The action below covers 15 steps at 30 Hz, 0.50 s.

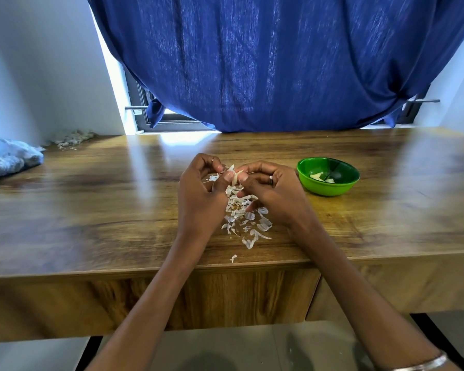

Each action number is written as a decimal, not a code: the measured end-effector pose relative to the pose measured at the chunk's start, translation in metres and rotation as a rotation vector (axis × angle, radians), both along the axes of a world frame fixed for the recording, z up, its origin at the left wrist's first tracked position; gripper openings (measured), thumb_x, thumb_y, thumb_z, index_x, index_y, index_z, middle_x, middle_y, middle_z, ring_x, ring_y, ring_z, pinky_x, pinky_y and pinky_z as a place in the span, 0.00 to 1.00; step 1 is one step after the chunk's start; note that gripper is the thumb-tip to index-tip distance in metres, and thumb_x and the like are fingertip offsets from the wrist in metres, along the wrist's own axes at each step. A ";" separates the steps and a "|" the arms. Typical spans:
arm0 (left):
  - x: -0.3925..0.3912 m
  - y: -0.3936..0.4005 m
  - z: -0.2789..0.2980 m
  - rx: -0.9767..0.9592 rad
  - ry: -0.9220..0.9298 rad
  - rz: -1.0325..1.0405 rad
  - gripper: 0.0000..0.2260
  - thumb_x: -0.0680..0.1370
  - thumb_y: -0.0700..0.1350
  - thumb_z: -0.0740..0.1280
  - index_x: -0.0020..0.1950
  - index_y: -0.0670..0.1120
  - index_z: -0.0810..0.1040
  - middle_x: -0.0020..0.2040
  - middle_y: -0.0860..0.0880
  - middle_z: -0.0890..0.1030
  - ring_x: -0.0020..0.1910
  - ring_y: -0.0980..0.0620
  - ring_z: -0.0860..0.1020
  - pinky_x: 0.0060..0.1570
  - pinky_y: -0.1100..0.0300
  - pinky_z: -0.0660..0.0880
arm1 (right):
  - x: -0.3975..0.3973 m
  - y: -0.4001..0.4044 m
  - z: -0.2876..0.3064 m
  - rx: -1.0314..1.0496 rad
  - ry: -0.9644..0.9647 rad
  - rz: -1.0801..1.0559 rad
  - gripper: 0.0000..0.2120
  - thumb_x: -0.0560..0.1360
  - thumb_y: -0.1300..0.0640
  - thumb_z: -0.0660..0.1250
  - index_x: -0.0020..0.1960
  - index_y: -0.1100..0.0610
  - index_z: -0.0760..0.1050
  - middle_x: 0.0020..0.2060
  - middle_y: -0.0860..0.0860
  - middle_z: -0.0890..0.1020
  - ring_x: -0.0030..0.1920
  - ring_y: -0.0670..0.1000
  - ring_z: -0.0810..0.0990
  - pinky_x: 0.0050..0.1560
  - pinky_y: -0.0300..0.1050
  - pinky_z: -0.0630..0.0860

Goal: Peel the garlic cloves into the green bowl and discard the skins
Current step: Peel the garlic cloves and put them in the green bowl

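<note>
Garlic clove, one, partly skinned: we hold it above the wooden table, just left of the green bowl. Our left hand pinches it with thumb and curled fingers; our right hand grips it from the other side, thumb pressed to the clove, fingers curled. A ring sits on a finger of each hand, and a metal bangle circles our right wrist.

Green bowl, one: it stands on the table near our right hand, apart from it, and contains a few pale peeled cloves.

Loose skins, many: we count a scattered white heap on the table directly below our hands, with one stray flake near the front edge.

Further items: a blue plastic bag at the far left of the table; a second pile of skins in the back left corner; a blue curtain hanging behind the table.
</note>
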State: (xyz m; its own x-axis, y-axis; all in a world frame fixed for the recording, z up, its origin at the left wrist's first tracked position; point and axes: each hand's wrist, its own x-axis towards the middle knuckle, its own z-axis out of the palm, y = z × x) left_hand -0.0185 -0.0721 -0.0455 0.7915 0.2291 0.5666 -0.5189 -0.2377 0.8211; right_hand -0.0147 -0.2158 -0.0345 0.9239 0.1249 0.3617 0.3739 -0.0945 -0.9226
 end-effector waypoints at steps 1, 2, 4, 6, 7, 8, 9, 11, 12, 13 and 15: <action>0.000 0.000 0.000 -0.009 0.007 -0.005 0.13 0.76 0.34 0.72 0.42 0.51 0.73 0.44 0.48 0.83 0.41 0.53 0.79 0.39 0.57 0.75 | 0.000 0.000 0.000 0.002 0.000 0.000 0.04 0.79 0.61 0.70 0.52 0.58 0.82 0.43 0.55 0.87 0.41 0.49 0.87 0.34 0.46 0.82; 0.000 0.000 0.001 -0.019 0.014 -0.009 0.13 0.77 0.35 0.72 0.42 0.51 0.73 0.45 0.47 0.83 0.38 0.54 0.78 0.36 0.59 0.72 | 0.000 0.000 0.000 0.003 0.001 -0.002 0.03 0.79 0.62 0.70 0.52 0.57 0.82 0.42 0.55 0.87 0.41 0.49 0.86 0.34 0.46 0.82; -0.001 0.000 0.001 -0.034 0.014 -0.011 0.14 0.77 0.35 0.71 0.42 0.52 0.73 0.46 0.47 0.83 0.34 0.56 0.74 0.32 0.62 0.68 | 0.001 0.000 -0.001 0.005 0.006 -0.012 0.03 0.79 0.62 0.70 0.51 0.57 0.82 0.41 0.53 0.87 0.40 0.49 0.86 0.33 0.46 0.81; -0.002 0.000 0.001 -0.040 0.011 -0.014 0.14 0.77 0.35 0.71 0.42 0.53 0.73 0.46 0.47 0.83 0.33 0.57 0.74 0.31 0.65 0.68 | 0.001 -0.001 -0.001 0.012 0.013 -0.020 0.03 0.79 0.61 0.70 0.51 0.58 0.82 0.39 0.51 0.87 0.39 0.48 0.85 0.32 0.46 0.80; -0.002 0.000 0.001 -0.036 0.009 -0.017 0.14 0.77 0.35 0.71 0.43 0.53 0.73 0.46 0.47 0.83 0.33 0.57 0.74 0.31 0.65 0.68 | 0.001 -0.001 -0.001 0.014 0.017 -0.023 0.03 0.79 0.61 0.70 0.51 0.58 0.82 0.38 0.50 0.86 0.38 0.48 0.85 0.32 0.46 0.80; -0.002 0.000 0.001 -0.033 0.008 -0.020 0.13 0.77 0.35 0.71 0.43 0.53 0.74 0.47 0.48 0.84 0.33 0.57 0.74 0.31 0.65 0.68 | 0.001 -0.001 -0.001 0.013 0.020 -0.024 0.03 0.79 0.61 0.70 0.52 0.59 0.82 0.38 0.49 0.86 0.38 0.48 0.85 0.32 0.46 0.80; -0.002 0.000 0.001 -0.031 0.007 -0.021 0.13 0.77 0.35 0.72 0.44 0.53 0.75 0.47 0.50 0.84 0.34 0.57 0.75 0.31 0.65 0.69 | 0.001 -0.001 -0.001 0.013 0.024 -0.025 0.03 0.79 0.61 0.70 0.52 0.59 0.82 0.38 0.49 0.86 0.38 0.48 0.85 0.32 0.46 0.80; -0.002 0.000 0.002 -0.023 0.003 -0.021 0.13 0.77 0.35 0.72 0.46 0.54 0.77 0.46 0.54 0.83 0.36 0.57 0.77 0.33 0.67 0.70 | 0.001 -0.001 -0.001 0.025 0.034 -0.024 0.03 0.79 0.61 0.70 0.52 0.59 0.82 0.38 0.49 0.86 0.37 0.48 0.85 0.32 0.46 0.80; -0.002 0.000 0.002 -0.013 -0.001 -0.021 0.13 0.77 0.35 0.71 0.46 0.54 0.78 0.46 0.55 0.83 0.39 0.57 0.79 0.34 0.68 0.72 | 0.000 -0.001 -0.001 0.035 0.040 -0.024 0.03 0.79 0.61 0.70 0.51 0.59 0.82 0.38 0.49 0.86 0.37 0.48 0.85 0.31 0.46 0.80; -0.003 0.000 0.003 0.000 -0.005 -0.020 0.13 0.77 0.35 0.71 0.47 0.54 0.79 0.46 0.56 0.83 0.43 0.58 0.81 0.37 0.68 0.73 | 0.000 -0.002 0.000 0.044 0.043 -0.027 0.03 0.79 0.61 0.70 0.51 0.59 0.82 0.38 0.49 0.86 0.37 0.48 0.85 0.31 0.46 0.80; -0.004 -0.001 0.004 0.024 -0.010 -0.012 0.13 0.78 0.35 0.71 0.48 0.54 0.80 0.46 0.59 0.83 0.48 0.61 0.82 0.40 0.68 0.75 | 0.000 -0.002 0.000 0.053 0.046 -0.041 0.03 0.78 0.61 0.71 0.51 0.59 0.82 0.38 0.50 0.86 0.37 0.49 0.85 0.30 0.45 0.80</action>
State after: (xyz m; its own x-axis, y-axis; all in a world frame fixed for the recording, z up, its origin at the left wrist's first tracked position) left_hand -0.0224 -0.0727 -0.0415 0.7885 0.2058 0.5796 -0.5299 -0.2512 0.8100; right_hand -0.0150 -0.2176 -0.0347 0.9437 0.0688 0.3236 0.3276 -0.0598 -0.9429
